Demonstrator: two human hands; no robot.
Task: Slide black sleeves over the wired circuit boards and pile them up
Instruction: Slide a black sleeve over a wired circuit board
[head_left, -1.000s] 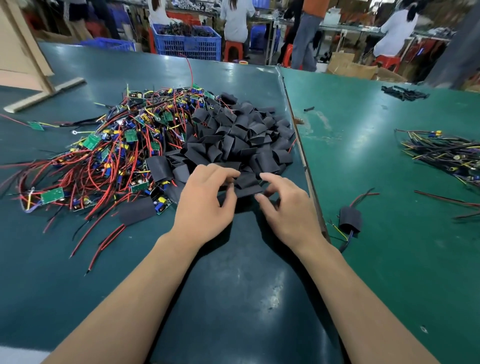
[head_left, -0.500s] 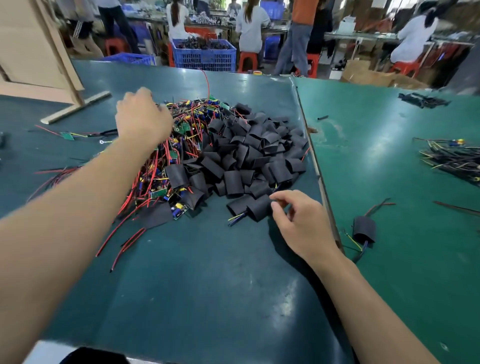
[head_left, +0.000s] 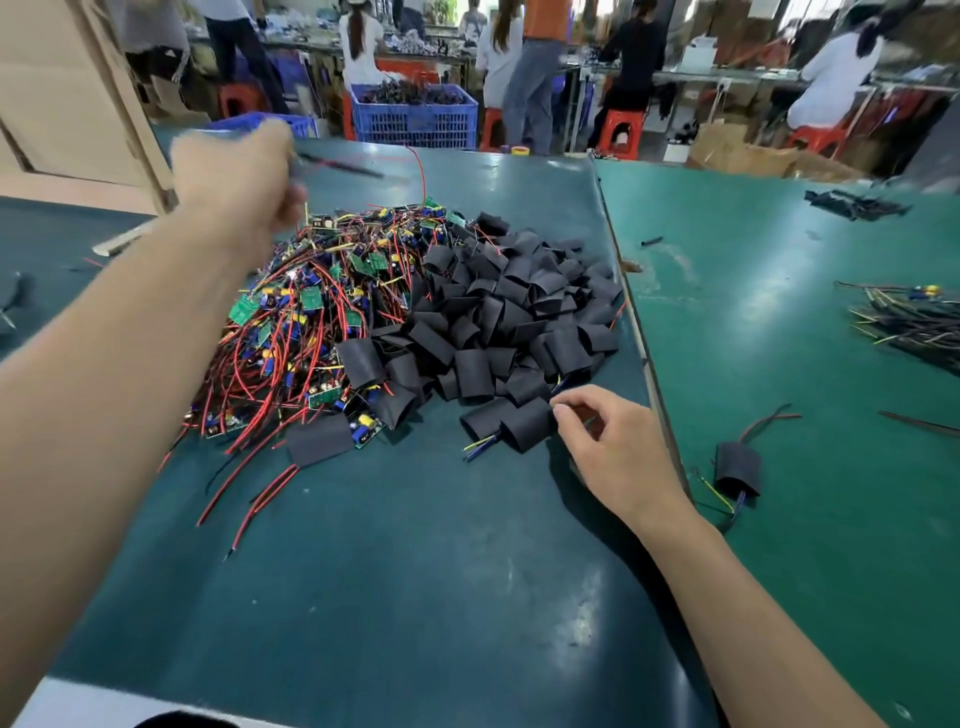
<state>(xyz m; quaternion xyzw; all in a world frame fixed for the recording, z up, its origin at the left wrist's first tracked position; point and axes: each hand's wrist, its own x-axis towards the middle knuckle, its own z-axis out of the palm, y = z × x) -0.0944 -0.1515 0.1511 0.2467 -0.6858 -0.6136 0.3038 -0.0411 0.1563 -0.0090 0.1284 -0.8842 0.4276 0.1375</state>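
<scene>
No writing is showing legibly anywhere. Nearest, the right hand (head_left: 618, 452) is curling its fingers (head_left: 563, 410) against one sleeved board (head_left: 524, 423) on the desk (head_left: 415, 571); another sleeved unit (head_left: 737, 467) is lying apart. Beyond, uncountable black sleeves (head_left: 509, 312) are heaping beside wired circuit boards (head_left: 311, 322). Farthest, the blurred left hand (head_left: 239, 176) is gripping dark wires (head_left: 337, 166).

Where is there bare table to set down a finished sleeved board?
Free: the dark mat between both forearms, and the green mat right of the seam, around one sleeved board. Crowded: the circuit board tangle and black sleeve pile ahead.
</scene>
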